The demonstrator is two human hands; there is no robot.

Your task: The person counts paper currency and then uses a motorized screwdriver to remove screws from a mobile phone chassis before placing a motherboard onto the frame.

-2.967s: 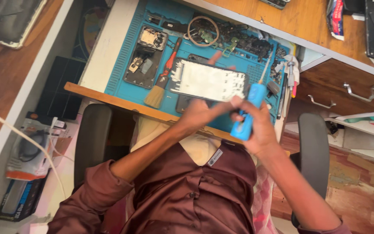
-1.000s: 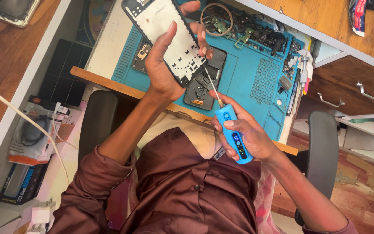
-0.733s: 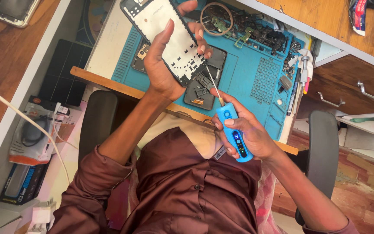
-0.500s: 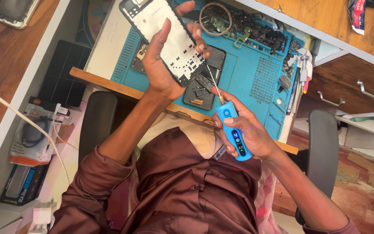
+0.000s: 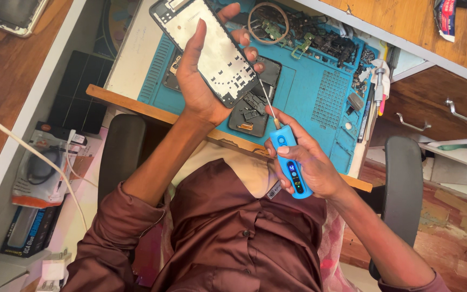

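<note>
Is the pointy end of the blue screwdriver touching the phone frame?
Touching, it seems: in the head view the blue screwdriver tip meets the lower edge of the phone frame held in the left hand.

1. I count two hands: my left hand (image 5: 201, 81) and my right hand (image 5: 309, 162).
2. One opened phone frame (image 5: 212, 51).
3. One blue electric screwdriver (image 5: 290, 165).
4. One blue work mat (image 5: 320, 92).
5. Two chair armrests (image 5: 122, 148), one on each side.
6. One drawer handle (image 5: 463, 113).
</note>
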